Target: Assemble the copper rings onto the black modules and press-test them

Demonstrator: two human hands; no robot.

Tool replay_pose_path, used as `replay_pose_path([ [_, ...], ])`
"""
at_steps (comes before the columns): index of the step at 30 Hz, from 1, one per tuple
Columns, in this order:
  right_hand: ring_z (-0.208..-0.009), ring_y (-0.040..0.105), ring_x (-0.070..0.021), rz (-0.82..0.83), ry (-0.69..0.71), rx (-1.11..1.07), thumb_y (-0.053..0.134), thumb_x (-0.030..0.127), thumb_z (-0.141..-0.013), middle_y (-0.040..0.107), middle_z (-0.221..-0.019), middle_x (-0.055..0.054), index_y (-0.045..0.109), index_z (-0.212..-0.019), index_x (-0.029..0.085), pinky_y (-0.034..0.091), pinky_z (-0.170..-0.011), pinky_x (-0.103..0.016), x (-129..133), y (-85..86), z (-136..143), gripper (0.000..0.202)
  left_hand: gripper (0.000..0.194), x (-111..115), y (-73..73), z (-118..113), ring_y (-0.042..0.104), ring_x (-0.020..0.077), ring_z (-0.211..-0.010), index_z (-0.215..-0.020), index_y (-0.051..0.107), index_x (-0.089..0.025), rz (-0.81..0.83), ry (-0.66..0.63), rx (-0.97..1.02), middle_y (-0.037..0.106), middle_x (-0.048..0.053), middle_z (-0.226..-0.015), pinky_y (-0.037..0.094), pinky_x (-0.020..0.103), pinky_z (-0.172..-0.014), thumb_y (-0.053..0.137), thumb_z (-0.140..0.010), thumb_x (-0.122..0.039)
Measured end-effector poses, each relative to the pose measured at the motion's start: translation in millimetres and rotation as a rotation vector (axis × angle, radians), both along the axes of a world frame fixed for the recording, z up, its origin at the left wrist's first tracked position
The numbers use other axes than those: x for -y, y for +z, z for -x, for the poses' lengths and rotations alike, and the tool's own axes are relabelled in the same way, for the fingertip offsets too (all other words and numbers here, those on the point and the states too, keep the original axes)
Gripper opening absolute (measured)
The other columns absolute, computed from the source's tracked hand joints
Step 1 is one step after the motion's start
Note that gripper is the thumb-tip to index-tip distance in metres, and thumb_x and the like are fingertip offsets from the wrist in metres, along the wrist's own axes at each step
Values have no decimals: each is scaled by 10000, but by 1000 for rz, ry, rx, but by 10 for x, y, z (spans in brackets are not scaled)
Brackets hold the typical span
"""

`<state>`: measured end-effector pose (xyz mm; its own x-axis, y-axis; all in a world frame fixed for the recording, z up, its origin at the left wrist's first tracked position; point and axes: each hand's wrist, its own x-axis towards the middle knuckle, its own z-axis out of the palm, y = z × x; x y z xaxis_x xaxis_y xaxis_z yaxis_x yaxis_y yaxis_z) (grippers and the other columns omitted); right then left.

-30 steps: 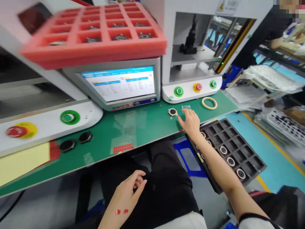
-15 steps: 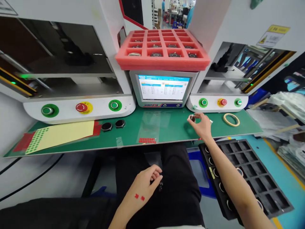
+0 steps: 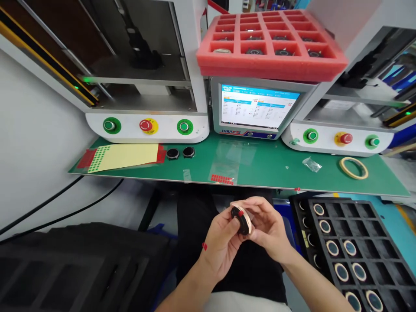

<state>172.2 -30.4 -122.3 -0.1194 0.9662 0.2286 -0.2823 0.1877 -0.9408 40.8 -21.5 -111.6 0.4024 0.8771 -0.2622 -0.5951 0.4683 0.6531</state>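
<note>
- a round watch piece (image 3: 244,227), black on one side with a rose-gold rim and a small red sticker (image 3: 240,213), is held tilted in both hands, off the counter (image 3: 266,170), nearer the person than the middle of its front edge.
- the left hand (image 3: 221,238) grips it, thumb on the black side; another red sticker (image 3: 204,246) is on this hand near the wrist.
- the right hand (image 3: 269,223) is curled around the opposite side, fingers and thumb at the rim.
- clear film (image 3: 225,158) with rows of red stickers (image 3: 222,179) lies at the middle of the counter's front edge.
- two dark watch heads (image 3: 173,154) lie left of the film, just beside a yellow sheet (image 3: 130,157) that reaches toward the left end.
- crumpled clear plastic (image 3: 312,164) and a tape ring (image 3: 357,177) lie toward the right end.
- beyond the front edge's right part, a black tray (image 3: 377,230) carries gold-rimmed round pieces (image 3: 350,248) in its left two columns.
- along the back edge, a monitor (image 3: 260,108) stands below a pink foam tray (image 3: 269,69), between two white machines (image 3: 130,130).
</note>
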Motion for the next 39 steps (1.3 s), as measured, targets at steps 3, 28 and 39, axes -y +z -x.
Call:
replay_pose_path([
  [3,-1114,639,-243,-184,-182,296,692,274,-849,653,-1207,-120,624,-1152,233,543,-924,-394,100,148,-64,313,211,27,8,64,638,93,-654,-801,672,-157,-211,144,-190,676,8,-724,548,170,-640,774,-793,-342],
  [28,-901,699,-146,-502,-50,772,603,109,-910,723,-992,-68,612,-947,174,514,-1021,-384,100,544,-257,75,165,-82,213,466,718,165,-816,-1062,673,-156,-1365,224,-782,734,73,-884,613,246,-662,636,-902,-143],
  [39,-773,722,-175,-660,-238,717,649,89,-851,771,-902,-52,668,-1063,206,594,-874,-421,97,507,-184,243,182,-87,216,460,708,154,-788,-1073,672,-160,-1357,260,-757,732,69,-875,608,241,-643,650,-893,-150],
])
